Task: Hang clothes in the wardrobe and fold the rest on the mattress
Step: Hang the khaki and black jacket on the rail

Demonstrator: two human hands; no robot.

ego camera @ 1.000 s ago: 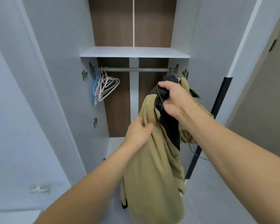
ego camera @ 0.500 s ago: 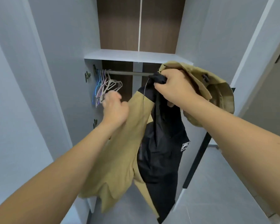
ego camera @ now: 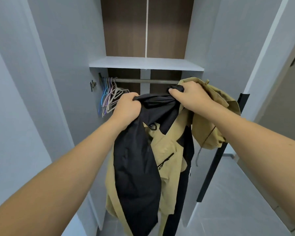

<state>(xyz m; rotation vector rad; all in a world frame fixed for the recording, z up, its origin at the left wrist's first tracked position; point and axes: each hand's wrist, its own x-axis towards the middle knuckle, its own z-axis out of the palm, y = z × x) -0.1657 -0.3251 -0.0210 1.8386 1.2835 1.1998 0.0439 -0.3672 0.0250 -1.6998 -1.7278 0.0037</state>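
From the head camera, we see two bare hands holding one tan-and-black jacket [ego camera: 167,155] up in front of the open wardrobe [ego camera: 66,65], just below its single hanging rail [ego camera: 146,81]. The left hand [ego camera: 126,110] has its fingers curled tight around a bunch of the jacket's black fabric, below the rail's left half. The right hand [ego camera: 189,97] grips the black collar area just under the rail's right end, its fingers closed on the cloth, with tan fabric, perhaps the hood, bunched over the wrist. The jacket hangs from both fists, not yet on the rail. One cluster of empty hangers [ego camera: 111,96] in blue, purple and pale tones hangs at the rail's left end; we cannot count them exactly. One white shelf [ego camera: 146,63] sits directly above the rail.
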